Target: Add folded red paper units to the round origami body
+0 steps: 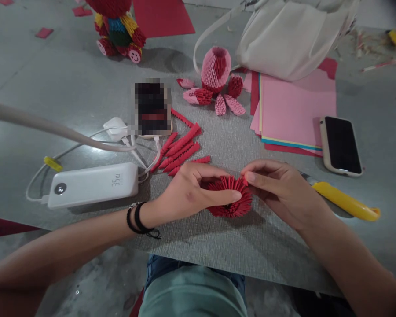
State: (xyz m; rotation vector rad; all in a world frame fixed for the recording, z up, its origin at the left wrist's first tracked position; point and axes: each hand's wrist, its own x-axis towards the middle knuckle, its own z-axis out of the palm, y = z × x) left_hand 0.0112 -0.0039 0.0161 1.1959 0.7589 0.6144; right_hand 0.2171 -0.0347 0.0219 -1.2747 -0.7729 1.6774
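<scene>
A round ring of folded red paper pieces [229,209] rests on the table near its front edge. My left hand [191,189] grips it, thumb laid across the top and fingers behind the far side. At the ring's right rim, my right hand [277,185] pinches a small red folded paper piece [245,179] between thumb and forefinger. Whether that piece touches the ring I cannot tell. Stacked strips of red folded paper [181,149] lie just beyond my left hand.
Left stand a white power bank [94,185] with cables and a blurred phone [153,110]. Behind are a pink paper figure [216,72], a paper doll [120,33] and a white bag [284,39]. Right lie coloured sheets [293,105], a phone [341,145] and a yellow utility knife [345,200].
</scene>
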